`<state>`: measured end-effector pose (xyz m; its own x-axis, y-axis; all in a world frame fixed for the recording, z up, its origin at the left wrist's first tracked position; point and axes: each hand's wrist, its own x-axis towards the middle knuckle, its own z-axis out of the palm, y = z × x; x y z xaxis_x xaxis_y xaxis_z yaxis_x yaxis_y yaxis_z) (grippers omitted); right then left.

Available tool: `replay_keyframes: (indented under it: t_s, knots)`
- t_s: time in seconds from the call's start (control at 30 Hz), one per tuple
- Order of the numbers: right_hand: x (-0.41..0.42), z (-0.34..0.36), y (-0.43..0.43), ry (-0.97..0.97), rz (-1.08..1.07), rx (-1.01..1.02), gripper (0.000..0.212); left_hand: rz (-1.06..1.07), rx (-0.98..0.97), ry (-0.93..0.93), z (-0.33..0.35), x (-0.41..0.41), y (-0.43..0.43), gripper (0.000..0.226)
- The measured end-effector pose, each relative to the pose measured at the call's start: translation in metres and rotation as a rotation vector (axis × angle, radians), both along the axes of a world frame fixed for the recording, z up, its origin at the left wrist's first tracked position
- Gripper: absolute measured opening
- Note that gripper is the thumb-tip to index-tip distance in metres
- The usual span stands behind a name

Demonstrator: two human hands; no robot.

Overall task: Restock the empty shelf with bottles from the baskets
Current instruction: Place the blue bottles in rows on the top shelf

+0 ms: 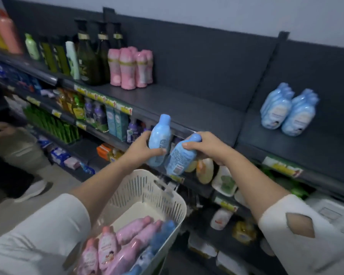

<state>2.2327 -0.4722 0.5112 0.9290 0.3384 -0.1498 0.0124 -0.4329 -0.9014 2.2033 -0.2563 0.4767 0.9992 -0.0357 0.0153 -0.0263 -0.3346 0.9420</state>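
Note:
My left hand grips a light blue bottle held upright in front of the shelf edge. My right hand grips a second light blue bottle near its cap, tilted with its base down-left. Both bottles hover just below the dark top shelf, whose middle stretch is bare. On that shelf stand pink bottles at the left and blue bottles at the right. A white slotted basket below my arms holds several pink bottles and a blue one.
Dark green and black bottles fill the shelf's left end. Lower shelves carry purple, green, yellow and white products. Another person's legs and a white shoe stand on the floor at the left.

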Motion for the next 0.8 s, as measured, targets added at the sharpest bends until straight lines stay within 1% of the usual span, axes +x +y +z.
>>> replay_keyframes:
  t_s: [0.1,0.23,0.4,0.47,0.57,0.67,0.73,0.8]
  knots:
    - [0.007,0.034,-0.060,-0.144,-0.161,-0.007,0.020,-0.067,-0.025,-0.078,0.033,0.027,-0.057,0.067]
    - [0.011,0.068,-0.144,-0.237,-0.355,-0.038,0.025,-0.200,-0.029,-0.138,0.064,0.055,-0.144,0.057]
    - [0.010,0.095,-0.240,-0.275,-0.516,-0.004,0.028,-0.322,-0.051,-0.167,0.081,0.079,-0.248,0.063]
    - [0.013,0.099,-0.269,-0.298,-0.568,-0.036,0.024,-0.343,-0.068,-0.175,0.083,0.088,-0.281,0.068]
    - [0.025,0.099,-0.303,-0.332,-0.633,-0.176,0.024,-0.340,-0.066,-0.182,0.083,0.100,-0.317,0.071]
    - [0.036,0.096,-0.316,-0.296,-0.664,-0.377,0.025,-0.327,-0.039,-0.184,0.074,0.113,-0.338,0.072]
    - [0.043,0.093,-0.315,-0.270,-0.676,-0.540,0.031,-0.295,-0.019,-0.177,0.066,0.119,-0.345,0.066]
    - [0.046,0.090,-0.308,-0.289,-0.691,-0.690,0.035,-0.260,0.002,-0.180,0.058,0.125,-0.350,0.062]
